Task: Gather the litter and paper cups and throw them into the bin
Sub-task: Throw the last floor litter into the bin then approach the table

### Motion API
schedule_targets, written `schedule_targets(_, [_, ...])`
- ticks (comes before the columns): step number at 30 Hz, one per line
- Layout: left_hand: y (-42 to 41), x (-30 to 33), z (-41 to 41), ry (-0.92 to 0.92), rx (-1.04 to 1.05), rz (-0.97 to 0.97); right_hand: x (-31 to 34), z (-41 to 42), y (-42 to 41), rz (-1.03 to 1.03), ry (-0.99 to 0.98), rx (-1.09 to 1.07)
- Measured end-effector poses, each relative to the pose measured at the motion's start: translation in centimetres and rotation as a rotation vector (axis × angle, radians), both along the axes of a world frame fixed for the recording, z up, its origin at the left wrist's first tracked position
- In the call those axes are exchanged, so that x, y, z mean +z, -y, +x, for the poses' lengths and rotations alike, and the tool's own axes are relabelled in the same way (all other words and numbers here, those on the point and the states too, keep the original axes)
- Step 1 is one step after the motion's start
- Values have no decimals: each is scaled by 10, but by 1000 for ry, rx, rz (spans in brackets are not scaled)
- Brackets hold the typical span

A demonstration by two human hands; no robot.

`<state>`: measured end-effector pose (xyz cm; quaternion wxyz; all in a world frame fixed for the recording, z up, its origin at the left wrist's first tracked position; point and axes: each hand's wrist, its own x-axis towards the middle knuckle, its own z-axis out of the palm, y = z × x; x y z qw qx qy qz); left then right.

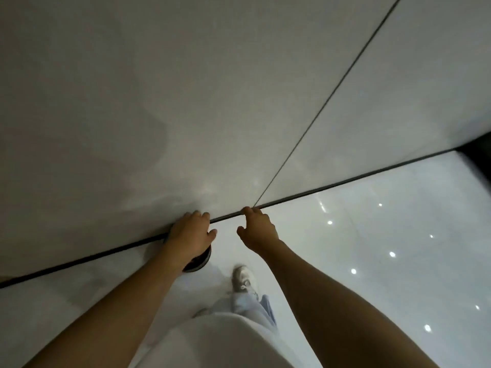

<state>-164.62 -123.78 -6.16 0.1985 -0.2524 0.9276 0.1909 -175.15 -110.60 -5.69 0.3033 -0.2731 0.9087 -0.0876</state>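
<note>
Left hand (190,232) back up, fingers curled down over a round dark object, likely the bin (198,260); only a dark curved rim with lighter bands shows past the wrist, the rest is hidden, so cannot tell if the hand grips it or just hangs above it. Right hand (256,229) just beside it, apart from it, fingers loosely curled, thumb out to the left, nothing in it. Both forearms bare, reaching forward from bottom of view.

Fingertips of both hands lie near the dark baseboard strip (345,181) that runs diagonally from lower left to upper right where wall meets floor. Wall (159,102) is pale grey glossy panels, one thin dark seam (332,94) running up to the top right from a point by the right hand. Dark round thing sits on the floor against the strip, under the left hand.

Floor (385,261) white glossy tile with small bright light reflections at right. Below the hands: one pale sneaker (243,278), blurred, light blue trouser leg (255,306), white shirt front (220,341). Dark patch at far right edge (478,152), unclear what. No paper cups or litter identifiable.
</note>
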Motion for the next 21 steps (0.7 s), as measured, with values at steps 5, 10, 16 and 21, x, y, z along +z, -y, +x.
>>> schedule_targets(5, [-33, 43, -15, -39, -249, -64, 39, 11, -58, -63, -51, -195])
schedule_targets(10, [-101, 67, -50, -94, -457, -62, 67, 14, -147, -80, -87, -423])
schedule_targets(16, [-238, 91, -88, -136, -754, -63, 86, 33, -289, -81, -114, -722])
schedule_targets(21, [-385, 97, -98, -156, -961, -31, 88, 65, -425, -54, -115, -933])
